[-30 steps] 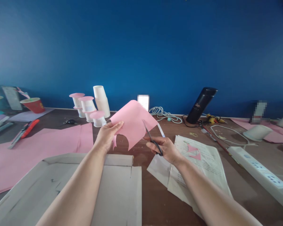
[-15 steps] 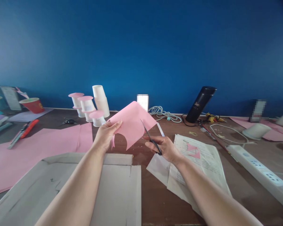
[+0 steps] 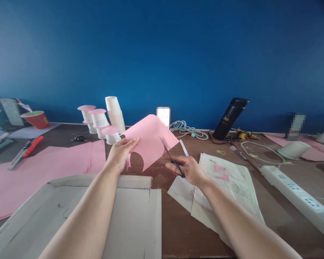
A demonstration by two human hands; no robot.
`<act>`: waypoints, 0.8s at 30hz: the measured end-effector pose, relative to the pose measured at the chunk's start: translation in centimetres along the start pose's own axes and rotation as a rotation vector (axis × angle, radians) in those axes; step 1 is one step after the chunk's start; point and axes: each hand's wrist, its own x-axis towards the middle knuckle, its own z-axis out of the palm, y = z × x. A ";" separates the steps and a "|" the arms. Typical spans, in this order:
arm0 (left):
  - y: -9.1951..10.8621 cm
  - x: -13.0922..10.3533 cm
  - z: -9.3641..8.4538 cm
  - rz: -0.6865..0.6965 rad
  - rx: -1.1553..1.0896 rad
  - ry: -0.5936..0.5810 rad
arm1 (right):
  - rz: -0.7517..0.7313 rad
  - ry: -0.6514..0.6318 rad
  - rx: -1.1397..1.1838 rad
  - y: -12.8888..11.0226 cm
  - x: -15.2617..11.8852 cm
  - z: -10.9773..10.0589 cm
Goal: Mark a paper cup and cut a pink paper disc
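Observation:
Pinched between the thumb and fingers of my left hand is a sheet of pink paper, held up above the table. A curved notch is cut out of its lower edge, and a narrow strip dangles near my fingers. My right hand grips black-handled scissors. Their blades lie across the paper's right part, where a cut line shows. Behind my left hand stand white paper cups with pink discs between and on top of them.
A grey cardboard piece lies in front, with pink sheets and a red box cutter at left. Printed paper with pink scraps, a power strip and a black flask are at right. White cups stand behind.
The pink paper and my left hand have shifted very slightly left. The scissors stay on the paper, with my right hand in nearly the same place.

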 end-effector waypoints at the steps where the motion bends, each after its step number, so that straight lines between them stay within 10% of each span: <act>1: 0.0 0.0 0.0 0.003 -0.001 0.000 | 0.001 -0.002 -0.006 0.1 0.0 0.0; 24: 0.0 0.2 -0.1 0.023 0.014 0.037 | -0.027 -0.046 -0.066 0.0 -0.2 0.0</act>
